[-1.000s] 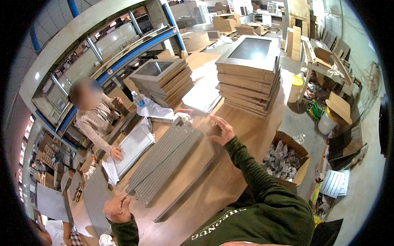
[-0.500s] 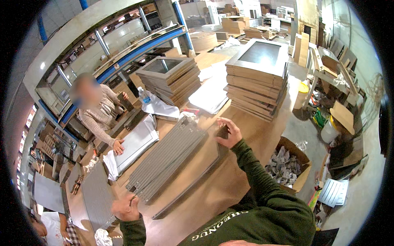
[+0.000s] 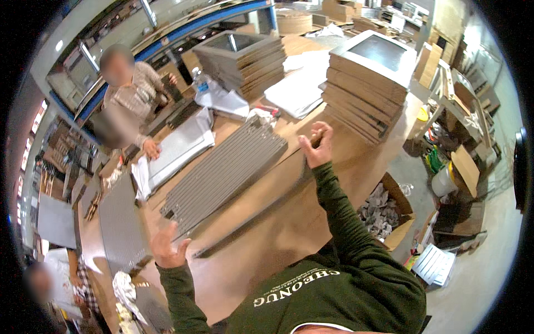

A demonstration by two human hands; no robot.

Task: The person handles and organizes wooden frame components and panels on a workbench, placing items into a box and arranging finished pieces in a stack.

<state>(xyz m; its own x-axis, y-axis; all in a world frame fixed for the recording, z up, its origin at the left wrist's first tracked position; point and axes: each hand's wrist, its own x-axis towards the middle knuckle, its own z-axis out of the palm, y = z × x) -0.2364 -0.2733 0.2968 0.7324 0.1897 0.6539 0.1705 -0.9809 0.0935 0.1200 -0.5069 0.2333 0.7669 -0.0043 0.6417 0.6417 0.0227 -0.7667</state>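
Note:
A row of long grey slats [image 3: 228, 172] lies packed side by side on the brown worktable, slanting from near left to far right. Parallel to it, on my side, lies a single grey slat [image 3: 253, 218], apart from the row. My left hand [image 3: 168, 247] is raised by the row's near end, with thumb and fingers spread and nothing in it. Just past the single slat's far end, my right hand [image 3: 317, 146] is lifted with its fingers apart and partly curled. I see nothing held there.
Stacked framed panels [image 3: 364, 83] stand at the far right, with another stack [image 3: 245, 61] behind. Across the table a co-worker's hand [image 3: 151, 148] rests on a white-wrapped bundle [image 3: 178, 161]. More slats [image 3: 123, 222] lie left. A carton of crumpled paper [image 3: 410, 214] stands right.
Both my hands have moved farther away from me, and the right has come off the single slat's far end. The view has tilted, so the scene sits differently.

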